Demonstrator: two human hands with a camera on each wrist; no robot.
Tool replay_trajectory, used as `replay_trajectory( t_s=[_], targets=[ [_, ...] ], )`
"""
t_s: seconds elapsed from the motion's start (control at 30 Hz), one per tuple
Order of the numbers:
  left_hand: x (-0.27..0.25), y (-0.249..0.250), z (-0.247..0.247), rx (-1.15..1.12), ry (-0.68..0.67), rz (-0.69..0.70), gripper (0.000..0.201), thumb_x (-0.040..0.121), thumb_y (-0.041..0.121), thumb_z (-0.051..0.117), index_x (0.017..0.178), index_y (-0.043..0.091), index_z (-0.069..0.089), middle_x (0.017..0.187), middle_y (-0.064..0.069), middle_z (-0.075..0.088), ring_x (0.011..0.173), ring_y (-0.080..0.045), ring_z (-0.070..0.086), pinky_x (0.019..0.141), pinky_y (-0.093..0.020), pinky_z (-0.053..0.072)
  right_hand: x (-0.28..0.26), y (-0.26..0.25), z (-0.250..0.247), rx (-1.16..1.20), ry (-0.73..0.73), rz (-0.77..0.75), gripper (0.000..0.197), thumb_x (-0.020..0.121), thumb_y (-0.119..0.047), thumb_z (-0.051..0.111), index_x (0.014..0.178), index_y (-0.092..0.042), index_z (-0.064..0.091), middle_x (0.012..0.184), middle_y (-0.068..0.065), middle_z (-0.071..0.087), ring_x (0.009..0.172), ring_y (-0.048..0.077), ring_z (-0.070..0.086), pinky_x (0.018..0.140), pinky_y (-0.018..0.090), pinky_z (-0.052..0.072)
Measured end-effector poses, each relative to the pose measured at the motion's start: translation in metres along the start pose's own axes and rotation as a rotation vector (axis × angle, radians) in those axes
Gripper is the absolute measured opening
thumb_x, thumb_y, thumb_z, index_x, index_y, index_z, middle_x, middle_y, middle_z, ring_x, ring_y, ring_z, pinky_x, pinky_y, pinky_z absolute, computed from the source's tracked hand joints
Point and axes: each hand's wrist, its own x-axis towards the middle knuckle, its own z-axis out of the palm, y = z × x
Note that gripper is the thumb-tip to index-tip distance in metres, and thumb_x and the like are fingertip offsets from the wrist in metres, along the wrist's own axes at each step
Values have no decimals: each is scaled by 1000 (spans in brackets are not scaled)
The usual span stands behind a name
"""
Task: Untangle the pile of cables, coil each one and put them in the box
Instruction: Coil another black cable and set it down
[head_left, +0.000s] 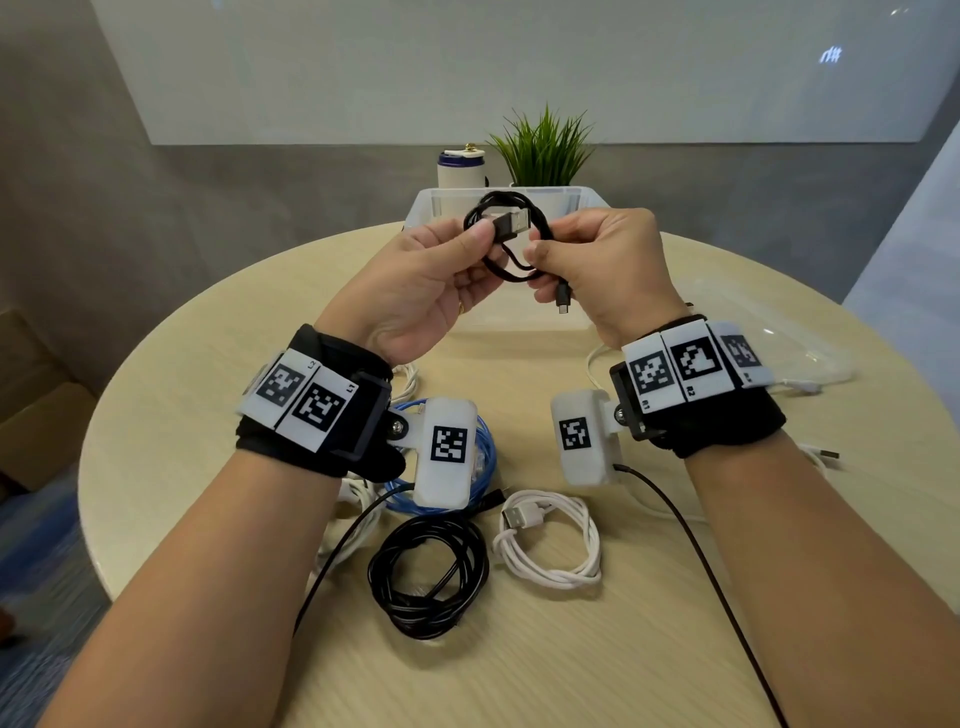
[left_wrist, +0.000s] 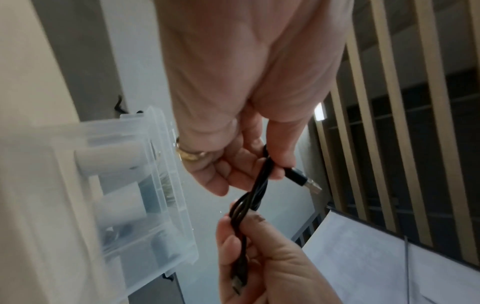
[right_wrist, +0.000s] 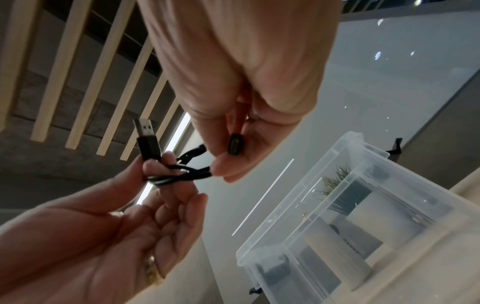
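Hands meet above the box (head_left: 582, 200): left hand (head_left: 415, 291) pinches the black cable (head_left: 506, 234) coil near its USB plug (head_left: 511, 224), right hand (head_left: 608, 270) pinches the coil's other side.

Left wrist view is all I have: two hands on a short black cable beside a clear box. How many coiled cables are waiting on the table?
Observer: The head view shows three coils in front of the person: a black coil, a white coil and a blue coil partly hidden by the wrist camera.
Operator: Is the held one coiled?
Observer: Yes, the short black cable is looped small between the left hand and right hand, its small plug dangling.
Operator: Anything in the box?
Observer: The clear box sits behind the hands; they hide most of its inside, so I cannot tell.
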Motion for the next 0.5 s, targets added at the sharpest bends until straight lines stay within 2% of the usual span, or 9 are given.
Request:
replay_trajectory(
  t_s=[0.2,0.4,0.5],
  targets=[
    [-1,3,-2,24,33,66,8,91,5,52,87,7,59,72,0,65,74,-11,61,80,-23,52,-3,-4,-3,79,-102,40,7,81,2,70,82,-5,70,64,6,67,49,15,61,52,24,54],
    [0,1,-3,216,155,67,11,94,10,54,85,15,57,76,0,56,72,-9,56,74,-24,51,-5,-6,-2,82,-169,38,15,82,5,67,97,2,69,75,10,66,51,11,62,56,21,56],
    [-1,1,-3,238,156,69,9,94,10,54,86,14,57,80,-1,62,75,-11,59,73,-25,53,-6,-6,-1,95,-182,36,13,84,3,66,97,0,69,75,11,66,53,13,61,59,24,58]
  ],
)
